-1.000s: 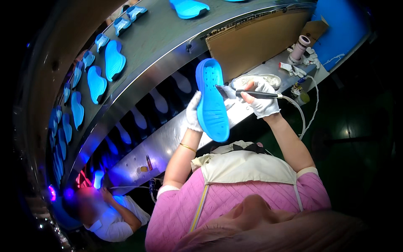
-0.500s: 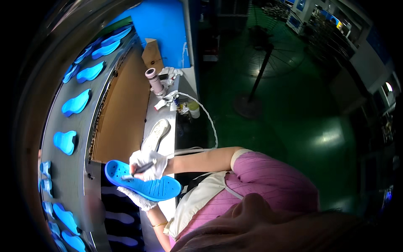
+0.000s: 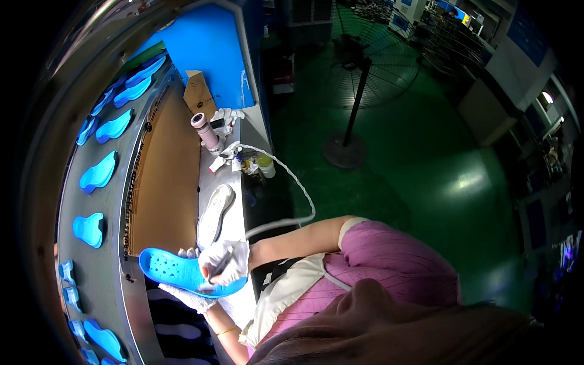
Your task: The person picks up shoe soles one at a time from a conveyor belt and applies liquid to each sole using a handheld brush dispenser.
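Note:
My left hand (image 3: 190, 298), in a white glove, holds a blue shoe sole (image 3: 165, 267) from beneath. Its fingertips show at the sole's far edge. Small holes dot the sole's left end. In my right hand (image 3: 224, 263), with a white glove whose fingertips are bare, is a slim dark-handled tool (image 3: 220, 265), gripped like a pen. Its pale tip meets the right part of the sole; whether it is a brush or a blade I cannot tell. Past my right hand, a white sole (image 3: 215, 214) lies on the metal worktable (image 3: 234, 207).
Blue soles (image 3: 99, 172) lie along the conveyor belt (image 3: 109, 237) at left. A cardboard sheet (image 3: 164, 188) stands between belt and table. A pink flask (image 3: 205, 131), white cloths (image 3: 228, 117) and a small bottle (image 3: 266, 166) are farther back. A standing fan (image 3: 359, 100) is on the green floor.
My right hand has moved the tool tip from the sole's holed left part toward its right end. The sole and left hand sit slightly lower and farther left in view.

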Motion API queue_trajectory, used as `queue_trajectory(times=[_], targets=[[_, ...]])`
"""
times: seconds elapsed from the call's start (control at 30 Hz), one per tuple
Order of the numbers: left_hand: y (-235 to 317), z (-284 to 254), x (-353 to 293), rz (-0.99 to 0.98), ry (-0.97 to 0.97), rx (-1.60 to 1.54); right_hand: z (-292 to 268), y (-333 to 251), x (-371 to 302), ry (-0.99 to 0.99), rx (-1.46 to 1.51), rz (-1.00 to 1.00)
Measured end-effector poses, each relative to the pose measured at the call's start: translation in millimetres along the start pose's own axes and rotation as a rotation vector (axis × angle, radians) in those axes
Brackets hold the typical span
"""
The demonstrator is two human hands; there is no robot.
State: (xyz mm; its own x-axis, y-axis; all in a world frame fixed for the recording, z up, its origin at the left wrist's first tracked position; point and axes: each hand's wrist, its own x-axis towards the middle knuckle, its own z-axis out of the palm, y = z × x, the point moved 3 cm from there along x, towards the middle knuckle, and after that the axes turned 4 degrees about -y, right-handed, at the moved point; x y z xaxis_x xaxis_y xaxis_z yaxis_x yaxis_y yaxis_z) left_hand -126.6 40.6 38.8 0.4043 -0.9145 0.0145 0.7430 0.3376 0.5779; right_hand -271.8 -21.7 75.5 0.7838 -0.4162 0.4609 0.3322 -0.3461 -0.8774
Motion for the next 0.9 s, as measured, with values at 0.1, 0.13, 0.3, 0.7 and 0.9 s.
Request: queue_trajectory(times=[0.1, 0.13, 0.3, 0.7, 0.9], targets=[[5.3, -6.4, 5.1, 0.006, -0.03, 0.034, -2.0, 5.4, -0.6, 0.117, 0.001, -0.019], [5.9, -6.9, 5.4, 0.006, -0.03, 0.035, 2.0, 2.5, -3.7, 0.084, -0.084, -0.164], [12.4, 5.1, 8.4, 0.029, 0.057, 0.051, -3.2, -2.7, -7.5, -0.128, 0.326, 0.216], [-15.0, 46.7, -10.2, 0.075, -0.167, -0.055, -10.8, -0.2, -0.5, -0.024, 0.383, 0.215], [5.0, 57.8, -16.0, 0.168, -0.238, -0.028, -7.7, 26.8, 20.1, 0.004, 0.487, 0.256]])
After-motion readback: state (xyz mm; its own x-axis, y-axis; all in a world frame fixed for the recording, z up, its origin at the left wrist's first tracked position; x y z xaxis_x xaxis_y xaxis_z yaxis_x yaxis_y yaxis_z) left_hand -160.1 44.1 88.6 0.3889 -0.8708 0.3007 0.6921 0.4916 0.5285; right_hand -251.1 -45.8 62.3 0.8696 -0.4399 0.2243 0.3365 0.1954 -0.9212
